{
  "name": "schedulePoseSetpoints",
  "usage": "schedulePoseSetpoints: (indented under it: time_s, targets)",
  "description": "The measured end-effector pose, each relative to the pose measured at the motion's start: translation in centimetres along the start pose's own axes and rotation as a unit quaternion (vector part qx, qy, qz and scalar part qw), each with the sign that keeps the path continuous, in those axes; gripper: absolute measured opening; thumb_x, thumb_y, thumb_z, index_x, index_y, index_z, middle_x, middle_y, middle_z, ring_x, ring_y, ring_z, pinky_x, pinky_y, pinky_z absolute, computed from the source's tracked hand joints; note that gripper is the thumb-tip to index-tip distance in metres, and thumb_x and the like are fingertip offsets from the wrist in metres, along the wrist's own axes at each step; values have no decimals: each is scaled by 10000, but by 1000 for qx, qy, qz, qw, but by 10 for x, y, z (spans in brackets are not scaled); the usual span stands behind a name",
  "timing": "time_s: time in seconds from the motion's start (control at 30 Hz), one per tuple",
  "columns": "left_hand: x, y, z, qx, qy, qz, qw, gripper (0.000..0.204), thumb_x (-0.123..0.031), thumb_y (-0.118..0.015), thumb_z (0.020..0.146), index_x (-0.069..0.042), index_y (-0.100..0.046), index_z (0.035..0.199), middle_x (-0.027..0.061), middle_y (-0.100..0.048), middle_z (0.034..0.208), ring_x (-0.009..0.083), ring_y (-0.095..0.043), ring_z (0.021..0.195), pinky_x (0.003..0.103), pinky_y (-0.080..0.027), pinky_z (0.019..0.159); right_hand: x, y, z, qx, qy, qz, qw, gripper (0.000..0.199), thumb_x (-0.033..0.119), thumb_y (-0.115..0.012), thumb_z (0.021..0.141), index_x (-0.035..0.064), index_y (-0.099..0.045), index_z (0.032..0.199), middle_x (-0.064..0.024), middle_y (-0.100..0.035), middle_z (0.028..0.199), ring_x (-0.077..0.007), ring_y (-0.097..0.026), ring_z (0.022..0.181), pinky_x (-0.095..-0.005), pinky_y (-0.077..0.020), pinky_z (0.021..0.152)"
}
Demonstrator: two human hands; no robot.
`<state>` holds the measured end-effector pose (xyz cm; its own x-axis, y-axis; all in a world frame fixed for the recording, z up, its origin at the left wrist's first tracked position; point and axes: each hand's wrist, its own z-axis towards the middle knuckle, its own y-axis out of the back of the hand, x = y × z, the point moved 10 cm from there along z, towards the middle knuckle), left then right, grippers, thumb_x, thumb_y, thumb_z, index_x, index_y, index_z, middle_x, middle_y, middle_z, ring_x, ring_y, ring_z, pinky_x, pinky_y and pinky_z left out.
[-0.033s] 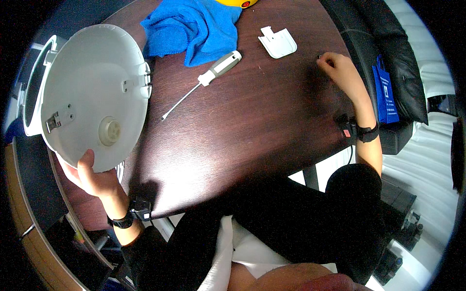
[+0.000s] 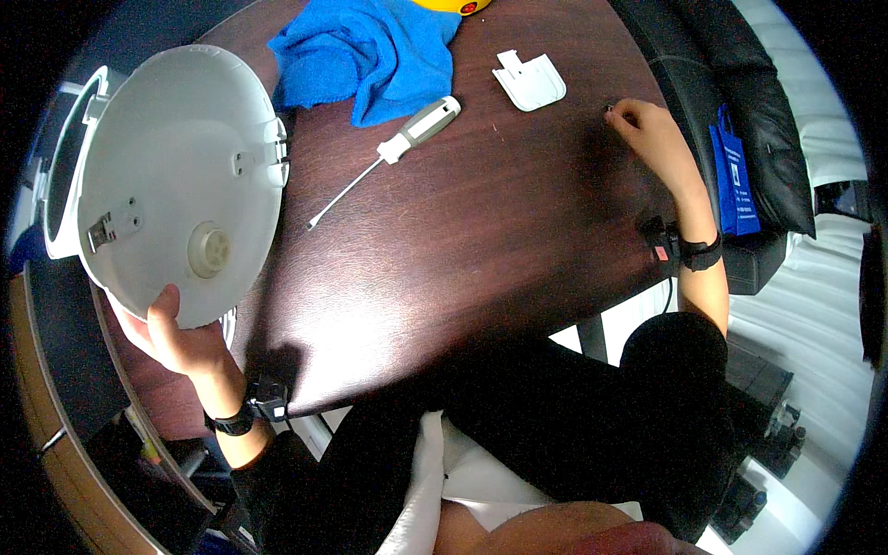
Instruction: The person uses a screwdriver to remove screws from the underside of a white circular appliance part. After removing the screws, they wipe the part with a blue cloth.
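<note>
White round cover [image 2: 176,176]: one, gripped by left hand [image 2: 176,338]; one screwdriver [image 2: 393,153].

Your left hand [image 2: 180,338] grips the round white appliance base [image 2: 176,180] at nine o'clock; your right hand [image 2: 652,129] pinches something tiny at two o'clock, the screwdriver [image 2: 393,153] lying between them on the table [image 2: 481,240].

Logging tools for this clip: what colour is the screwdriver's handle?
Grey and white, on the screwdriver lying on the dark wooden table; head view shows it best.
</note>
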<state>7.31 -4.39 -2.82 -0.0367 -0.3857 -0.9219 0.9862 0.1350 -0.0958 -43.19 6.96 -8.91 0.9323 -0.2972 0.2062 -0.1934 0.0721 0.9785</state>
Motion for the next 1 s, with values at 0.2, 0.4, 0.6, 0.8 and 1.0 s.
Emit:
schedulePoseSetpoints:
  time_s: [0.2, 0.4, 0.6, 0.8, 1.0]
  targets:
    - [-5, -8, 0, 1, -5, 26, 1000, 617, -163, -505, 626, 48, -398, 1195, 183, -466, 1082, 284, -499, 981, 399, -468, 798, -11, 22, -1, -59, -33, 16, 998, 203, 211, -552, 827, 17, -606, 851, -188, -599, 786, -331, -593, 714, -364, -455, 627]
    - [-6, -7, 0, 5, -12, 17, 1000, 600, -158, -495, 619, 53, -411, 1174, 187, -474, 1067, 284, -506, 963, 400, -463, 805, 28, 43, 0, -89, 38, 88, 991, 183, 185, -542, 851, 10, -585, 876, -86, -552, 683, -157, -516, 594, -262, -405, 538]
    - [-10, 7, 5, 18, -43, 18, 999, 534, -170, -473, 626, 53, -459, 1111, 183, -467, 1112, 294, -457, 1024, 403, -370, 908, 101, 32, -1, -14, 81, 170, 982, 197, 210, -522, 875, 20, -572, 887, 1, -498, 653, -61, -454, 562, -195, -344, 482]
    - [12, 2, -6, -2, 75, -135, 988, 612, -221, -465, 612, 56, -406, 1154, 185, -484, 1041, 305, -495, 964, 382, -421, 848, 174, -2, 27, 130, 83, 356, 922, 281, 280, -531, 866, 25, -545, 983, -16, -517, 684, -61, -491, 538, -180, -374, 455]
    - [12, -16, -9, 55, 82, -240, 966, 668, -225, -483, 610, 57, -356, 1201, 204, -480, 1065, 316, -499, 986, 386, -430, 851, 238, -30, 34, 158, 141, 534, 818, 347, 299, -511, 880, -27, -516, 997, -60, -576, 773, -83, -542, 572, -204, -444, 485]
